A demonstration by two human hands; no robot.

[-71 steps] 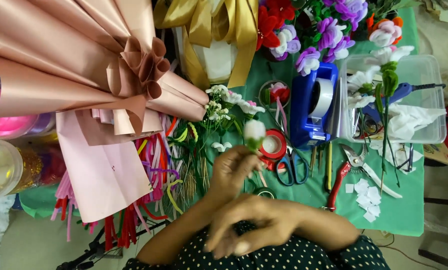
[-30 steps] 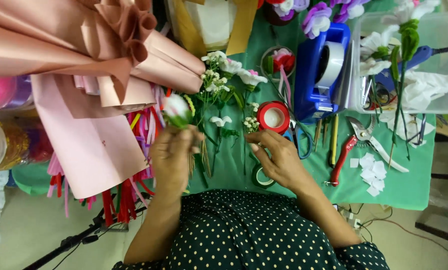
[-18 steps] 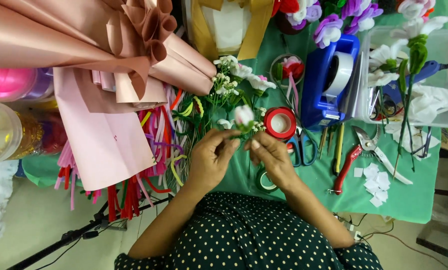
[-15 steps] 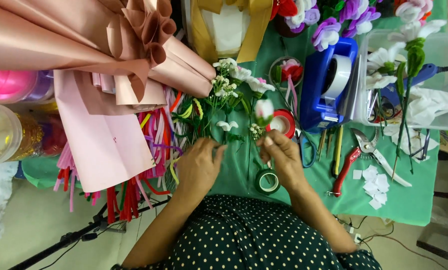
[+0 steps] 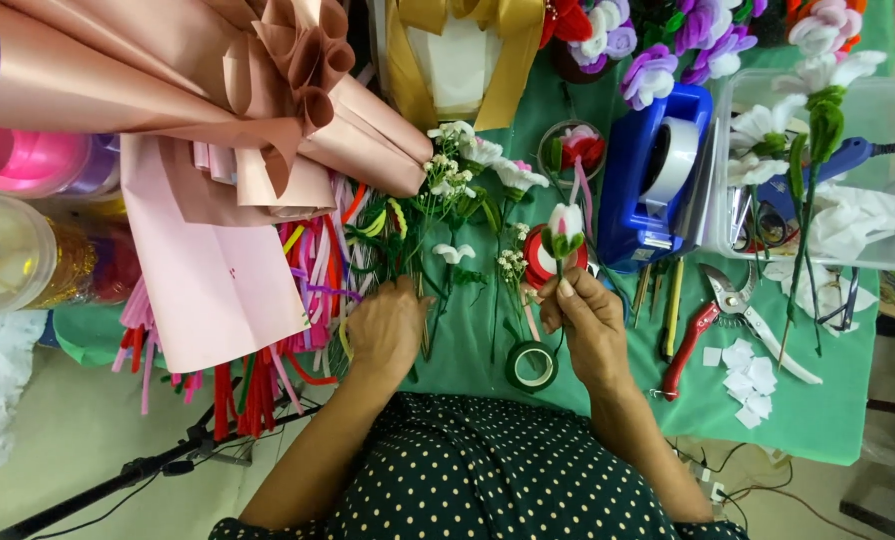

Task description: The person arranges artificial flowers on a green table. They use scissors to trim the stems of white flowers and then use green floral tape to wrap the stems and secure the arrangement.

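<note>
A small artificial rosebud, white with a pink tip and green sepals, stands upright on a thin stem above the right hand. Its long axis runs straight up from the fingers, which are pinched closed around the stem just below the bud. The left hand lies well apart to the left, fingers curled down among green stems and small white flower sprigs on the green worktop. A green tape roll sits between the hands.

Bright even light, soft shadows, sharp focus
</note>
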